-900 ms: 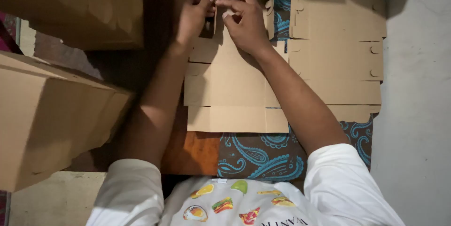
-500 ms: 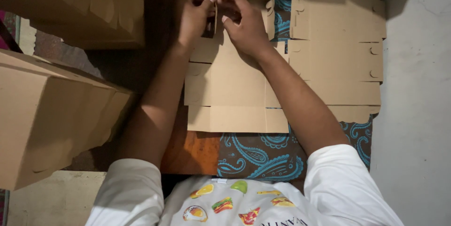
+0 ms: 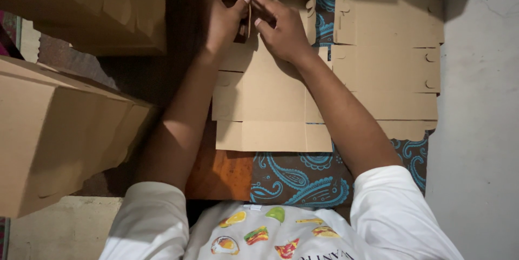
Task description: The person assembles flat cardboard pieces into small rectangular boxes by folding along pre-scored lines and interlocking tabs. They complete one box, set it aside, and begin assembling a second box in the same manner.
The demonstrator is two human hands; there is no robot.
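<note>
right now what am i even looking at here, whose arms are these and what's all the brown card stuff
This is a view from a camera worn on a person's head, looking down at their own two bare arms. The left hand and right hand meet at the far end of a flat cardboard box blank, each with a pinching grip on a small flap there. The blank lies on a blue paisley cloth. More flat blanks lie stacked to the right, and folded cardboard boxes sit to the left. At the bottom is the person's white printed shirt.
</note>
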